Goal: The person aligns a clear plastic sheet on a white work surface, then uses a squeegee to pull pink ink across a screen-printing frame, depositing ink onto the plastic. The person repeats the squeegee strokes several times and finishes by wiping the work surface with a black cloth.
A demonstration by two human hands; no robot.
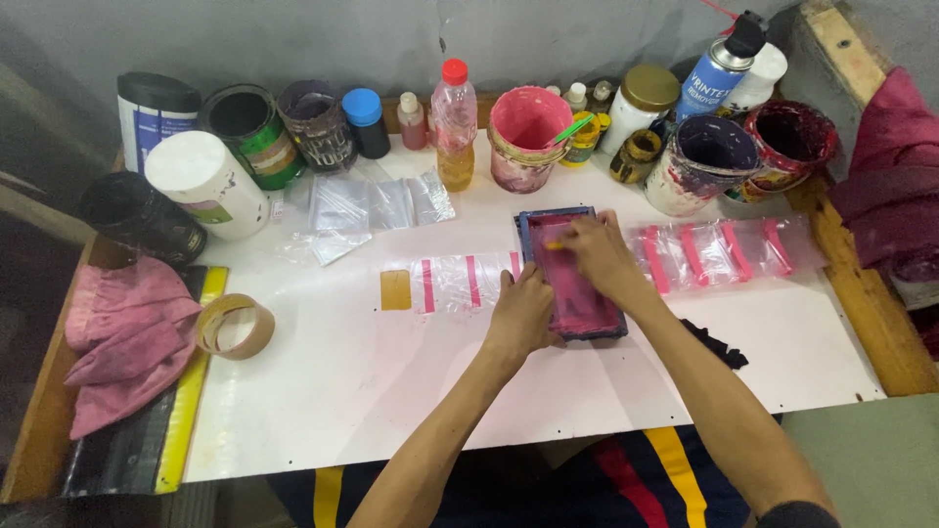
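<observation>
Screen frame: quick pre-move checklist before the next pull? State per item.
1. Left hand steadies the frame at its near left edge: ok.
2. Right hand is inside the frame holding a small yellow-tipped tool; the grip itself is hidden: cannot tell.
3. Frame lies flat on the white table, in line with the row of clear bags: ok.
4. Bag under the frame is covered, so its alignment is unseen: cannot tell.
5. Printed bags with pink stripes lie right of the frame, blank-side bags left, neither under the hands: ok.
6. Pink ink tub stands behind the frame, upright and open: ok.
</observation>
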